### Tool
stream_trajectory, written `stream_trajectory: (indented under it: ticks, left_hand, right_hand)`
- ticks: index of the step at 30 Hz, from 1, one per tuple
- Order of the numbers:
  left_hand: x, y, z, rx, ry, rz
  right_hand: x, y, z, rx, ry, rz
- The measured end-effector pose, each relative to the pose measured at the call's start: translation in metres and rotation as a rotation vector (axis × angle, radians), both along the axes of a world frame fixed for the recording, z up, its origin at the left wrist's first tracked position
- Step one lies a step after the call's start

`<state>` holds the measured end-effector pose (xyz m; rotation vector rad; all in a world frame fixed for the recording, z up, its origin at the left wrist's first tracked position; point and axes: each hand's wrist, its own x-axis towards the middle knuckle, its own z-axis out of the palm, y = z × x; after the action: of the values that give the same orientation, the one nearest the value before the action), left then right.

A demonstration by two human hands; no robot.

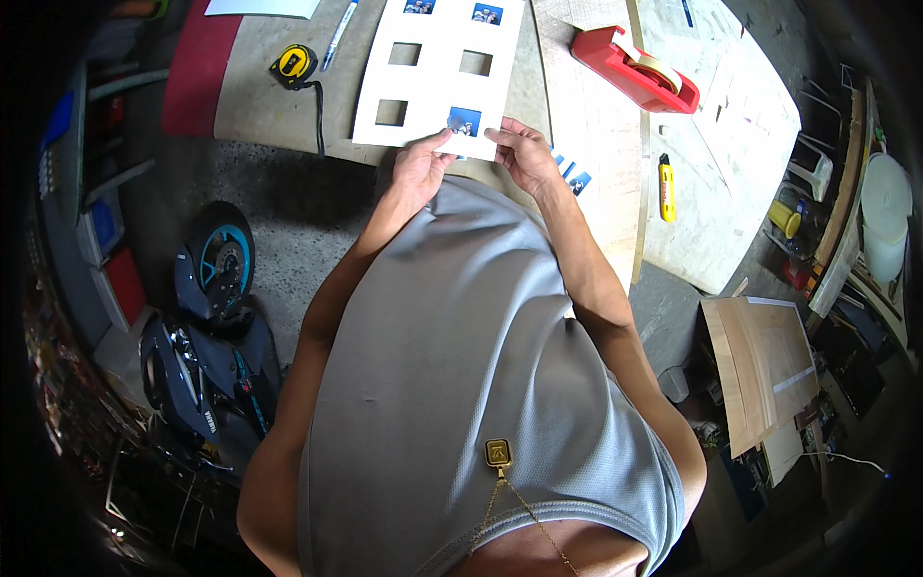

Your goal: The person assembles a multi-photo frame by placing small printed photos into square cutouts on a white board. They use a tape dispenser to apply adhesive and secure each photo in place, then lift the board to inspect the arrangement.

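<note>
A white photo mat (433, 82) with square windows lies at the table's near edge, its lower edge toward me. Small blue photos show in the two far windows and in the near right window (465, 121); three other windows show the tabletop through them. My left hand (421, 173) grips the lower edge, thumb on top beside the near right photo and fingers partly hidden underneath. At the lower right corner, my right hand (526, 156) pinches the mat between thumb and fingers. Loose small photos (579, 182) lie just right of my right hand.
A yellow and black tape measure (294, 65) and a pen (339, 37) lie left of the mat. To the right are a red tape dispenser (635, 72) and a yellow box cutter (666, 188). A motorcycle (207, 337) stands at left; wooden panels (764, 361) lean at right.
</note>
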<state>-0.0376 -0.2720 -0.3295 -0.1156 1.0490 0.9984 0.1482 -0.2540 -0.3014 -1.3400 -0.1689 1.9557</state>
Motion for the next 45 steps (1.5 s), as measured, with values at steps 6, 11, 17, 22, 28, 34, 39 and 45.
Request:
stream_trajectory:
  ticks: [6,11,17,22,28,34,39,45]
  left_hand:
    - [-0.001,0.000,-0.001,-0.015,-0.009,-0.018]
    - [0.001,-0.001,-0.004,0.006,-0.013,0.008]
    - [0.001,0.000,-0.002,0.003,-0.020,0.015]
    - [0.001,0.001,0.002,-0.027,-0.010,0.003]
    - [0.002,0.001,0.003,0.015,-0.010,0.020]
    - [-0.001,-0.001,-0.004,0.030,-0.023,0.005]
    - [-0.003,-0.002,-0.009,0.066,-0.034,0.021]
    - [-0.003,-0.001,-0.007,0.078,-0.025,0.004]
  right_hand:
    - [0.000,0.000,0.002,-0.012,0.006,-0.016]
    - [-0.002,0.000,0.006,-0.013,0.012,-0.023]
    - [-0.004,0.000,0.002,-0.027,0.008,-0.048]
    - [-0.003,-0.001,0.003,-0.012,0.022,-0.047]
    - [-0.002,-0.001,0.001,-0.010,0.029,-0.040]
    - [-0.003,-0.002,-0.001,-0.010,0.047,-0.057]
    - [-0.002,-0.002,-0.004,0.003,0.045,-0.067]
    - [-0.002,-0.002,-0.005,0.009,0.057,-0.067]
